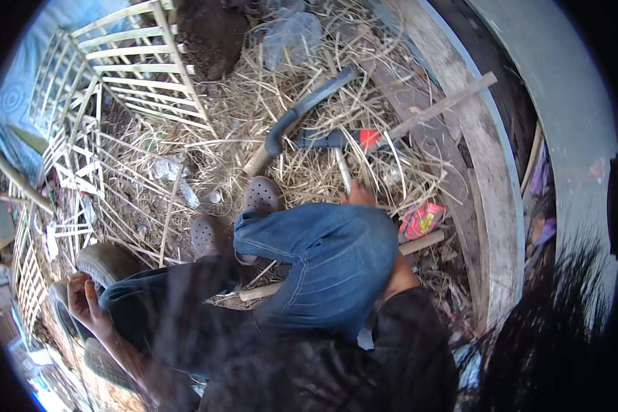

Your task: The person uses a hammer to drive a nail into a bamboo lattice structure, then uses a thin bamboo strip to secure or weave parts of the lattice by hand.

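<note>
Pale strip [343,169] on the straw [309,182], just ahead of your nearer right hand [359,196], long axis pointing away from you; whether those fingers clamp it cannot be told. Your left hand [86,302], well apart, has loosely curled fingers, any grip unclear.

Dirt ground [127,206], scattered pale strips [309,184] and slatted frames [144,69] suggest a rough work yard.

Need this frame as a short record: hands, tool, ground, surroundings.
left hand: loosely curled near a dark, rounded, tyre-like object; contents unclear
right hand: at the lower end of a pale, flat strip; grip unclear
tool: curved grey-blue tool with wooden handle, lying on strips
ground: tangled straw-coloured shavings
upper left: pale slatted lattice
</note>
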Motion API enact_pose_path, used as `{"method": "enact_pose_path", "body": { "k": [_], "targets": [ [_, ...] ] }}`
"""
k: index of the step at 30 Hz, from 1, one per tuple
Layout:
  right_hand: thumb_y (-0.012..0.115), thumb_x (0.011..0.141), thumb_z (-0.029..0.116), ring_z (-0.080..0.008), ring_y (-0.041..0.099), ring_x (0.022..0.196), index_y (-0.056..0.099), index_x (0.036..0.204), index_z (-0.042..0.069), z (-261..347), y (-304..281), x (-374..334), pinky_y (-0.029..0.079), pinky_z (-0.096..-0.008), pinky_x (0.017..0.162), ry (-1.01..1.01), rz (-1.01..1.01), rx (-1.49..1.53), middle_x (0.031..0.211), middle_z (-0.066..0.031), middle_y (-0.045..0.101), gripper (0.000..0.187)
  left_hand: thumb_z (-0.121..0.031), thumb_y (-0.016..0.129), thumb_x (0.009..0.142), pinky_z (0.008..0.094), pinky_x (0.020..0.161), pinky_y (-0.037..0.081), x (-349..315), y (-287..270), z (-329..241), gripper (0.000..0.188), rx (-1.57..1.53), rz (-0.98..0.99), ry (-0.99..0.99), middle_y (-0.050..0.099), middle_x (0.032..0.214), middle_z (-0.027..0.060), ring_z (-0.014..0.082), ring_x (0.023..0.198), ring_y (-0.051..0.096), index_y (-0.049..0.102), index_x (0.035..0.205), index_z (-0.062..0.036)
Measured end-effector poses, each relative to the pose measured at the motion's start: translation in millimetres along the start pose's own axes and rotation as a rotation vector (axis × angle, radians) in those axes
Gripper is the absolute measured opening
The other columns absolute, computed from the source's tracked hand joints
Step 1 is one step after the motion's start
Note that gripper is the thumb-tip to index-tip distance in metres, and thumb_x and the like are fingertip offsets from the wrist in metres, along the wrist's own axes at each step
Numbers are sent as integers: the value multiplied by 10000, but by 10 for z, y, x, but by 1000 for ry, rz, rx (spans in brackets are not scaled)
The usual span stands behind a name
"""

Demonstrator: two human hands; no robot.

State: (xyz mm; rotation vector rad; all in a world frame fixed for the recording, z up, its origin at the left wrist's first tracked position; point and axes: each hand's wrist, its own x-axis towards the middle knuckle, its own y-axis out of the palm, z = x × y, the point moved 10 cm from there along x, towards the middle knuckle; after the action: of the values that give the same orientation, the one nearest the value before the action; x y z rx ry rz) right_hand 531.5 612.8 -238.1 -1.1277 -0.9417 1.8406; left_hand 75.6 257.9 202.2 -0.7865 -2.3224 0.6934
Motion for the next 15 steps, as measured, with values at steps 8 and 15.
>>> {"method": "enact_pose_path", "body": {
  "k": [8, 15],
  "targets": [
    [687, 769, 280, -415, 652, 826, 562, 1014, -33, 228, -71, 329, 514, -488, 751, -46, 120, -74, 856, -238, 664, 417, 112, 549, 835, 225, 743, 359, -32, -19, -140, 85, 9, -23, -11, 529, 879, 80, 124, 815, 484, 533, 872, 37],
    [632, 788, 227, -407, 640, 865, 568, 1075, -34, -907, -148, 680, 489, -448, 739, 61, 148, 305, 906, -262, 644, 394, 87, 635, 786, 274, 776, 431, 171, -12, -479, 71, 153, -47, 107, 604, 839, 99, 174, 836, 568, 589, 818, 43]
  ]
}}
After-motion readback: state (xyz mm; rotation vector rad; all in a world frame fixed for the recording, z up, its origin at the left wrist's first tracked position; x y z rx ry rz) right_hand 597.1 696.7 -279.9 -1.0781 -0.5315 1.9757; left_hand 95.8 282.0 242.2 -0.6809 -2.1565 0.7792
